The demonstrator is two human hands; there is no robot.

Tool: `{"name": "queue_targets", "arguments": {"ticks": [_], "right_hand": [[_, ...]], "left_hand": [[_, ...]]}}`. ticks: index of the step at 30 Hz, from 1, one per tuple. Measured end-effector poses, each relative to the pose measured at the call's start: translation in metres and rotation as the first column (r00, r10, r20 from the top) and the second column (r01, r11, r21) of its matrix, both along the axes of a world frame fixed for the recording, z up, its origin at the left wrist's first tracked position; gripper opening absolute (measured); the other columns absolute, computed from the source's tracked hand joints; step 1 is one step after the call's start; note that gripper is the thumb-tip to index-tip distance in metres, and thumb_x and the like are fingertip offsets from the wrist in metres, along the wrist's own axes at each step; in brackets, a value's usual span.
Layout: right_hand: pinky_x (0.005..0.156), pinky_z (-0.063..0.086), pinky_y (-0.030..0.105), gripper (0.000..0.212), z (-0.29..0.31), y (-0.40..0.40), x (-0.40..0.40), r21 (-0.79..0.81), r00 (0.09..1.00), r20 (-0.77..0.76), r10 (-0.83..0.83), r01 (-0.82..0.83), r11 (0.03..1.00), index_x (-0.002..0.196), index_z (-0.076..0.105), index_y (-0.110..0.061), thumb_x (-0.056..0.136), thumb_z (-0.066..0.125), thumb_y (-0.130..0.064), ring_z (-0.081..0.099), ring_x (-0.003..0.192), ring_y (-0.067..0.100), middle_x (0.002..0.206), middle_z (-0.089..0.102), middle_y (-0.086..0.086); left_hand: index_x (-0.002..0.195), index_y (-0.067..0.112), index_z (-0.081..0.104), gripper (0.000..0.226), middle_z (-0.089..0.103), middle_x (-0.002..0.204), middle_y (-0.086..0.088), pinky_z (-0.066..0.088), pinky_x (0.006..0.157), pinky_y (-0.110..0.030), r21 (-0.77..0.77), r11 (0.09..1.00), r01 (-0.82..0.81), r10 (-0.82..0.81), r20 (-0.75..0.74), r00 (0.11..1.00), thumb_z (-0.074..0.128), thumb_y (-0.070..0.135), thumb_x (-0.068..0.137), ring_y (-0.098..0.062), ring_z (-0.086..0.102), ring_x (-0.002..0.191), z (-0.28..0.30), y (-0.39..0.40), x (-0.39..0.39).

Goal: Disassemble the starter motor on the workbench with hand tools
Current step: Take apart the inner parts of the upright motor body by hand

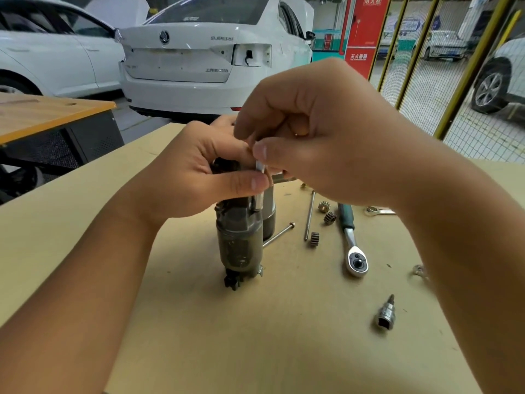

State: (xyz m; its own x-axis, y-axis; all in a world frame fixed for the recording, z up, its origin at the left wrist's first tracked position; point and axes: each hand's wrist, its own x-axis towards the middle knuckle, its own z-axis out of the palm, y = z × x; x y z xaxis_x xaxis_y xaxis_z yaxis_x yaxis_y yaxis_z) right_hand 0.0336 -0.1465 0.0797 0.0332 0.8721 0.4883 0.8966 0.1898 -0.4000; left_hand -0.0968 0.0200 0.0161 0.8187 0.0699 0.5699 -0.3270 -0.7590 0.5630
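— Head view: where's the motor?

— Upright on the bench — left hand grips its top.

— Right hand?

— Its fingers pinch a silver shaft above the motor. Ratchet, bolts and gears lie right.

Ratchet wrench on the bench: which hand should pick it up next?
Probably the right. The ratchet wrench lies on the right hand's side of the starter motor. That hand only pinches the silver rod, while the left hand grips the motor's top and steadies it.
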Motion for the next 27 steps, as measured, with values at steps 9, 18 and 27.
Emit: {"name": "queue_targets", "arguments": {"ticks": [9,18,27], "right_hand": [[0.068,0.056,0.027,0.009,-0.002,0.003,-0.002,0.017,0.999,-0.010,-0.034,0.034,0.999,0.090,0.078,-0.021,0.085,0.077,-0.014,0.068,0.075,0.006,0.082,0.072,-0.011],[0.067,0.054,0.027,0.004,-0.005,0.006,-0.004,0.077,0.995,-0.024,-0.097,0.098,0.992,0.086,0.079,-0.023,0.084,0.080,-0.026,0.065,0.070,0.008,0.075,0.070,-0.010],[0.061,0.050,0.025,0.010,-0.010,0.008,-0.006,0.094,0.994,-0.006,-0.107,0.107,0.990,0.084,0.077,-0.023,0.081,0.082,-0.032,0.061,0.065,0.007,0.073,0.069,-0.009]], "left_hand": [[0.100,0.018,0.077,0.017,0.071,0.096,0.018,0.041,0.090,-0.030,0.034,0.999,0.012,-0.012,0.017,1.000,0.072,0.029,0.088,-0.013,0.062,0.102,0.000,-0.001,0.002],[0.099,0.017,0.076,0.015,0.070,0.096,0.016,0.043,0.092,-0.031,0.010,1.000,0.021,-0.021,0.044,0.999,0.075,0.025,0.086,-0.013,0.062,0.104,0.001,-0.004,0.003],[0.099,0.002,0.076,0.023,0.073,0.096,-0.014,0.047,0.090,-0.031,0.021,1.000,0.018,-0.020,0.087,0.996,0.076,0.021,0.085,-0.022,0.064,0.099,0.001,-0.004,0.003]]}}
